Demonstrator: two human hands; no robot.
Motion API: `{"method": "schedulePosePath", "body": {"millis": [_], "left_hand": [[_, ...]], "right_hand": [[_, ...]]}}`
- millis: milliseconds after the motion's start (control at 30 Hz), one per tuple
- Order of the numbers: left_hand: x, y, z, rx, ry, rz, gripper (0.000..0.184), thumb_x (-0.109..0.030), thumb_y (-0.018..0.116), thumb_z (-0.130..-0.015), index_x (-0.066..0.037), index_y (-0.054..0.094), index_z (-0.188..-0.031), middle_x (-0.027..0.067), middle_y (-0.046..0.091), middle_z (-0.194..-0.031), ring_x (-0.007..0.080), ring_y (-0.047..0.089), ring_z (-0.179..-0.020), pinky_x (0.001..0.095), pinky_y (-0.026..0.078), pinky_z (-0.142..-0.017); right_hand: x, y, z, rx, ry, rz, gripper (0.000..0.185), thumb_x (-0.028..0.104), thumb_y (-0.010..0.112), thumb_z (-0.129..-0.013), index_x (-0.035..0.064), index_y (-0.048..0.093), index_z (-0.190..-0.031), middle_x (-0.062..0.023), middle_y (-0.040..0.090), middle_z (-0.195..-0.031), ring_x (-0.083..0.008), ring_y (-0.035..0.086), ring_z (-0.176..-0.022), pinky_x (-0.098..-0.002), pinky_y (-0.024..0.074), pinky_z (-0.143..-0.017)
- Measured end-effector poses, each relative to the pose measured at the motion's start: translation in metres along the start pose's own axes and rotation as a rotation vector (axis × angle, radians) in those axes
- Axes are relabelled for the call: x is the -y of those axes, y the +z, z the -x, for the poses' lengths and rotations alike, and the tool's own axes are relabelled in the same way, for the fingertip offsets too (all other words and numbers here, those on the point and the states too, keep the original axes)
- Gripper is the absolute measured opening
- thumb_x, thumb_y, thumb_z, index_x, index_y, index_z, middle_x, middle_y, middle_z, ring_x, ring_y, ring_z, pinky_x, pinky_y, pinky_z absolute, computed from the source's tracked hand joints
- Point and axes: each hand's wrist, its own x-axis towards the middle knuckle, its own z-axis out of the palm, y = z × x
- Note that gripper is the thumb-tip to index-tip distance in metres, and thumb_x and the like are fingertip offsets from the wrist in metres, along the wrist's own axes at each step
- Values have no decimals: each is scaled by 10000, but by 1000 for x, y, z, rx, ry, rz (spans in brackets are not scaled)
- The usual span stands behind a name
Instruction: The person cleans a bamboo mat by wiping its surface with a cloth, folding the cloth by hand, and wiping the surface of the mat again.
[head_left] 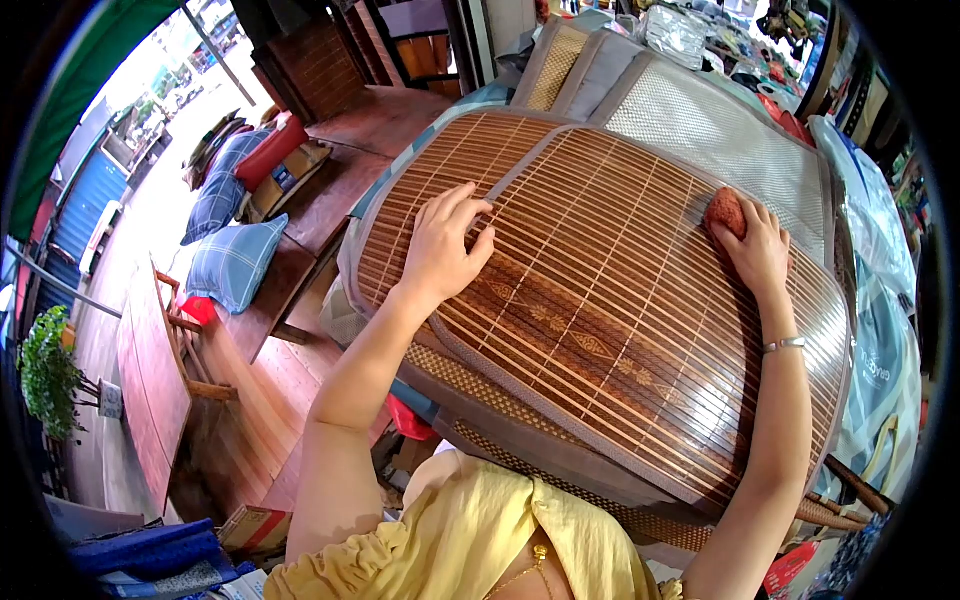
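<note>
A brown slatted bamboo mat (600, 240) with grey fabric edging lies on a stack of other mats, its slats shiny at the right. My left hand (447, 245) rests on the mat's left part, thumb and fingers apart and slightly bent, near a grey edging strip (530, 160). Nothing shows in it. Toward the mat's far right, my right hand (758, 245) is closed around a reddish-brown wad (722, 212), perhaps a cloth or a sponge, pressed on the slats. A metal bracelet (784, 344) circles my right wrist.
Grey mesh mats (720, 130) lie behind the bamboo mat, with plastic-wrapped goods (875, 270) along the right. To the left stand wooden tables (150, 400) and blue pillows (237, 263). A potted plant (50, 375) stands at the far left.
</note>
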Motion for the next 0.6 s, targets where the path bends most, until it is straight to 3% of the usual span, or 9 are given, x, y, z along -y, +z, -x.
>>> {"method": "schedulePosePath", "body": {"millis": [267,467,600], "left_hand": [[3,-2,-1,21,143,-163,278,-191,583,-877,-76,631,-1125,199,527,-1305,352,446,-1260,479,294,-1087],[5,0,-1,114,-31,20,396,-187,556,-897,-84,531,-1279,201,484,-1360,378,421,-1277,485,281,-1099],[6,3,-2,139,-5,-52,444,-226,511,-923,-82,466,-1341,179,469,-1384,314,404,-1318,481,223,-1128]], "right_hand": [[-1,1,0,-4,-3,11,609,441,640,-832,140,510,-1346,-74,548,-1300,-276,473,-1233,-458,344,-1024],[3,-4,0,24,24,-7,621,434,647,-827,139,504,-1354,-68,537,-1324,-273,463,-1250,-464,337,-1036],[5,-6,2,38,-9,-27,626,434,653,-821,144,503,-1355,-84,533,-1332,-284,448,-1268,-477,314,-1062]]}}
